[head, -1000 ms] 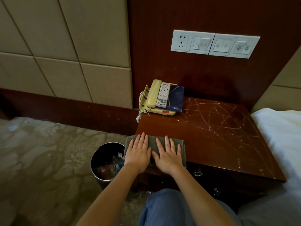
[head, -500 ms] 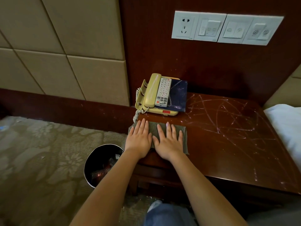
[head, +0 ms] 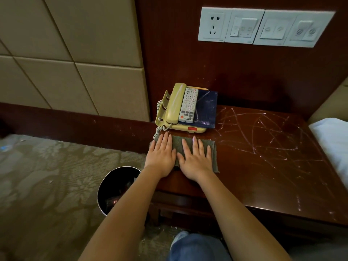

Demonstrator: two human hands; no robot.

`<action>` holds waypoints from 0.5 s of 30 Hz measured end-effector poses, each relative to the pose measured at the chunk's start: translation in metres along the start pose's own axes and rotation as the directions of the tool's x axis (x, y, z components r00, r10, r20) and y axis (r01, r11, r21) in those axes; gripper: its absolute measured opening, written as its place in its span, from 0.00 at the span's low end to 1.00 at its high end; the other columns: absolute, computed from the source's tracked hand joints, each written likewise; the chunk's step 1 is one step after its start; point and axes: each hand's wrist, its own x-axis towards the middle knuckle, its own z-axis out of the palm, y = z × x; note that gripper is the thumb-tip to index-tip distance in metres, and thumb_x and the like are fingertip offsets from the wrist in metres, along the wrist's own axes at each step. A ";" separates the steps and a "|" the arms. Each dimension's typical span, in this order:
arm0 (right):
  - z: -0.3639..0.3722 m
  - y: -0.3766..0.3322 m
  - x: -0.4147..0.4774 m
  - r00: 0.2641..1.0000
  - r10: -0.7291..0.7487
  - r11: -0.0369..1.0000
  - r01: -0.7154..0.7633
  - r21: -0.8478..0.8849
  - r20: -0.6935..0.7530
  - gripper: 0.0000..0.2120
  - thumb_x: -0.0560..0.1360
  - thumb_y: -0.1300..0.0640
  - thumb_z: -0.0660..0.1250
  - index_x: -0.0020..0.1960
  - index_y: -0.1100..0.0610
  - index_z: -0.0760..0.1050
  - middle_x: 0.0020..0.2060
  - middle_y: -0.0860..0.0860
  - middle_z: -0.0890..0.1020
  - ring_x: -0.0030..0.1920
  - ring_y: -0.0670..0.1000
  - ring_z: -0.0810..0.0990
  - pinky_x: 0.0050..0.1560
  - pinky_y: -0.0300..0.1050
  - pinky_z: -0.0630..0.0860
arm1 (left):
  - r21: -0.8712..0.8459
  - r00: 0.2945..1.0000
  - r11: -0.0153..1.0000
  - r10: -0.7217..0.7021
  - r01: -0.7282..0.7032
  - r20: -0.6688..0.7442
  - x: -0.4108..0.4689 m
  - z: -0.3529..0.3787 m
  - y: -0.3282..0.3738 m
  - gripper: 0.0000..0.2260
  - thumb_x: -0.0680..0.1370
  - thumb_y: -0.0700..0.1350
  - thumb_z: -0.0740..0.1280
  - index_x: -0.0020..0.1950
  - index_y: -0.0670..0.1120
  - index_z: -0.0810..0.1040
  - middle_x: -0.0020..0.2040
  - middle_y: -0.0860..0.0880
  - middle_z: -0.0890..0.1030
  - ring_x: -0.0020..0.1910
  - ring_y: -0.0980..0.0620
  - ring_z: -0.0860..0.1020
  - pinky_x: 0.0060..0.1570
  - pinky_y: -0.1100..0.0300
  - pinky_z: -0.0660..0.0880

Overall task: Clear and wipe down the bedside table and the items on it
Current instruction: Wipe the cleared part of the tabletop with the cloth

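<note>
Grey folded cloth (head: 177, 146) has slid from the near edge up beside the yellow corded telephone (head: 174, 104). Left hand (head: 161, 157) and right hand (head: 195, 162) press it, fingers straight; scratched wooden tabletop (head: 263, 157) lies open rightward.

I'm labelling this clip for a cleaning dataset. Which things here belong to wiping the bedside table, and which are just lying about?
Job: grey cloth, left hand and right hand pressed flat on it, smeared bedside table, telephone, remote control and dark blue card resting on the telephone.
Lying about: waste bin, wall switch panel, white bedding, carpet.
</note>
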 end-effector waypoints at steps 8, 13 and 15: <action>0.011 0.013 -0.044 0.999 -0.041 0.999 0.041 0.015 0.015 0.28 0.81 0.38 0.40 0.78 0.45 0.39 0.77 0.52 0.36 0.76 0.52 0.35 0.74 0.57 0.33 | 0.074 0.999 0.997 0.035 -0.037 0.022 -0.048 0.003 0.014 0.26 0.83 0.52 0.42 0.78 0.43 0.40 0.78 0.46 0.40 0.77 0.50 0.39 0.74 0.54 0.38; 0.014 0.031 -0.071 0.998 -0.055 0.998 0.054 0.026 0.029 0.28 0.80 0.38 0.40 0.78 0.44 0.39 0.77 0.51 0.36 0.76 0.52 0.34 0.74 0.57 0.33 | 0.074 0.999 0.996 0.041 -0.043 0.036 -0.072 0.004 0.035 0.26 0.83 0.52 0.42 0.78 0.43 0.40 0.78 0.46 0.40 0.77 0.50 0.39 0.74 0.53 0.38; 0.015 0.043 -0.081 0.998 -0.049 0.998 0.048 0.028 0.029 0.28 0.80 0.37 0.40 0.77 0.43 0.39 0.77 0.51 0.36 0.76 0.51 0.34 0.74 0.56 0.33 | 0.078 0.998 0.995 0.051 -0.054 0.035 -0.077 0.006 0.047 0.25 0.83 0.52 0.42 0.78 0.44 0.40 0.78 0.46 0.40 0.77 0.50 0.39 0.74 0.53 0.38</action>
